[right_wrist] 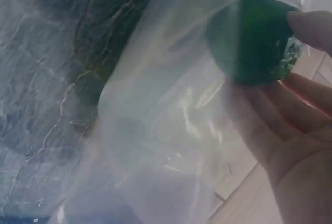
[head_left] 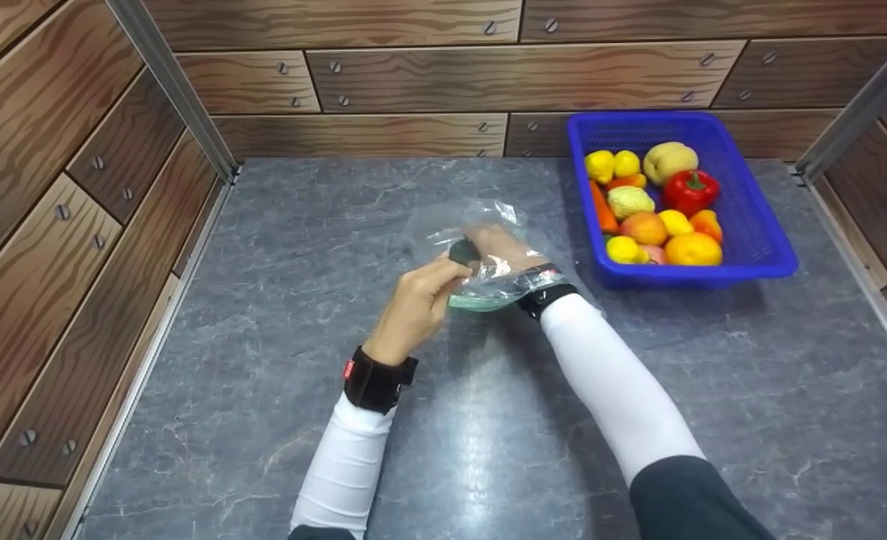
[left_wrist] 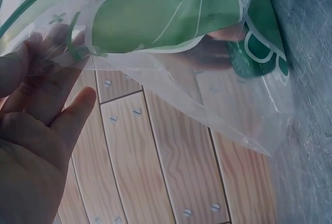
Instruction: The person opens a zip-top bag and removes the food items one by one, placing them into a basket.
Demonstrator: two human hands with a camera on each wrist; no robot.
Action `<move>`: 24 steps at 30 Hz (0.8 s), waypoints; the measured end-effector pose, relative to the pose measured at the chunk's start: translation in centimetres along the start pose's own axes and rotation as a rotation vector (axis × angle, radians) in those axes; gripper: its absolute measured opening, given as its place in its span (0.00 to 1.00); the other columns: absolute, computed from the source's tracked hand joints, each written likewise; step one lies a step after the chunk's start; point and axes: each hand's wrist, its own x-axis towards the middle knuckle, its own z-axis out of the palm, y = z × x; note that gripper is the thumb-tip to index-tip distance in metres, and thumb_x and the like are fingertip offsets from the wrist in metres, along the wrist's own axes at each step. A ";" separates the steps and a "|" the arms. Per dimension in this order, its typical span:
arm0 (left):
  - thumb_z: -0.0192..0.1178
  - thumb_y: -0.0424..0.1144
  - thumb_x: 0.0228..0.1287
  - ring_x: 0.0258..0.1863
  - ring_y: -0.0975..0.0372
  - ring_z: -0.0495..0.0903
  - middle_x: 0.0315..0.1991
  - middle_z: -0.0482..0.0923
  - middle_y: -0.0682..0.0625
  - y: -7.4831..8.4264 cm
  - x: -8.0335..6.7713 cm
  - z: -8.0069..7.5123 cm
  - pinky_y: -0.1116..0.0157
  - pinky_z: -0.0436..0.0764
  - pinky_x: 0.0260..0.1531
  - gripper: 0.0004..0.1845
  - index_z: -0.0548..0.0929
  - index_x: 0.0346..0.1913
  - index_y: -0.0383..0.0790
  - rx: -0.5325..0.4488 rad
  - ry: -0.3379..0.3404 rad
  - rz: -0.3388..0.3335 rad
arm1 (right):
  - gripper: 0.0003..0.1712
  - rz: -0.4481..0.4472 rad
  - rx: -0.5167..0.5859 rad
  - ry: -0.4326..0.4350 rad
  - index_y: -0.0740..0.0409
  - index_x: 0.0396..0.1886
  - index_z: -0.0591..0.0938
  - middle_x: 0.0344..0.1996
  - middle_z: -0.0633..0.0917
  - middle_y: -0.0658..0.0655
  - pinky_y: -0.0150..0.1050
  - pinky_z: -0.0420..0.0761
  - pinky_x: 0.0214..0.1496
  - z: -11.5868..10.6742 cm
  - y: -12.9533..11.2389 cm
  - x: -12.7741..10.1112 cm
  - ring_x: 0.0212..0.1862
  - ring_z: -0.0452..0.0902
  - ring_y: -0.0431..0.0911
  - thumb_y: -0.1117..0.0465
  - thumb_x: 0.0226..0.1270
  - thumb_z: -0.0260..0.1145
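The right hand [head_left: 497, 251] is wrist-deep inside a clear plastic zip-top bag with a green printed panel [head_left: 488, 247], its fingers curled round a dark green, round, bumpy-skinned fruit [right_wrist: 254, 40] — in the right wrist view the fruit sits against the fingertips with the thumb pressing on its upper side, film all around it. The left hand [head_left: 417, 300] pinches the bag's open rim between thumb and fingers; the left wrist view shows the fingers [left_wrist: 46, 86] behind the film near the green zip strip, holding the mouth up and apart. The bag hangs just above the grey marbled countertop [head_left: 301, 247], near its middle, and the fruit is inside the bag, not yet let go.

To the right, apart from the hands, stands a blue perforated plastic basket [head_left: 759, 225] holding lemons, a red pepper, an orange, a carrot and other fruit and vegetables. Brown wood-grain panels with screws wall the bench on three sides.

Judging by this, the step in hand is loading — the fruit is being placed in the bag while the other hand keeps it open. The next move seems to call for loosening the right fingers so the fruit settles at the bottom, then drawing the hand out without dragging the thin film, while the left pinch holds firm.
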 end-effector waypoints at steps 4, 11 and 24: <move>0.58 0.24 0.71 0.49 0.51 0.88 0.42 0.88 0.41 -0.1 0.0 -0.1 0.59 0.73 0.70 0.06 0.85 0.42 0.30 0.017 0.009 -0.010 | 0.19 -0.016 -0.002 0.010 0.69 0.52 0.82 0.48 0.87 0.67 0.52 0.81 0.61 -0.6 0.3 -0.4 0.52 0.83 0.60 0.70 0.61 0.69; 0.59 0.24 0.71 0.43 0.53 0.87 0.39 0.87 0.43 0.0 -0.1 -0.1 0.61 0.73 0.70 0.06 0.86 0.42 0.32 0.048 0.004 -0.037 | 0.20 -0.025 0.045 0.066 0.69 0.55 0.82 0.51 0.87 0.68 0.53 0.80 0.64 -1.0 0.4 -1.4 0.55 0.82 0.61 0.71 0.61 0.68; 0.58 0.24 0.71 0.43 0.54 0.88 0.40 0.87 0.42 0.0 -0.2 -0.2 0.66 0.86 0.49 0.07 0.86 0.43 0.32 0.046 -0.002 -0.073 | 0.24 -0.049 0.082 0.122 0.59 0.58 0.84 0.56 0.86 0.63 0.55 0.75 0.69 -0.8 1.1 -3.2 0.59 0.80 0.58 0.59 0.63 0.73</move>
